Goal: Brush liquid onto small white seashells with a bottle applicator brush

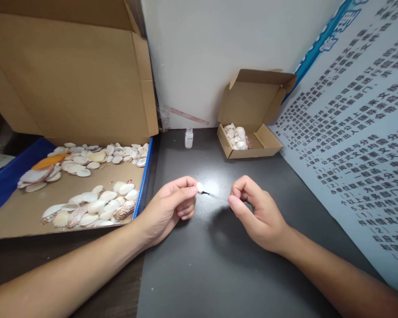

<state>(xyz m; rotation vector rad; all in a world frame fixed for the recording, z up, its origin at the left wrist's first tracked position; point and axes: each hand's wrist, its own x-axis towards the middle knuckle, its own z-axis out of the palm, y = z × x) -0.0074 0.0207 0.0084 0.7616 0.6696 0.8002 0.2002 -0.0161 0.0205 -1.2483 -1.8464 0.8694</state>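
Over the dark tabletop, my left hand [175, 201] pinches a small white shell [200, 187] between thumb and fingertips. Closed around the end of a thin clear-handled brush [215, 196] is my right hand [255, 210]. Its dark tip points left and meets the shell's lower edge or sits just beside it; contact is hard to tell. Beyond the hands stands a small clear bottle [189, 138] with a white label and no cap on it. Part of the brush handle is hidden by the right fingers.
At left, a large blue-edged cardboard box [146, 176] lies open with many white shells [96, 206] and an orange piece [49, 161] inside. A small open carton [252, 153] at the back holds more shells. A printed board [358, 145] leans along the right side.
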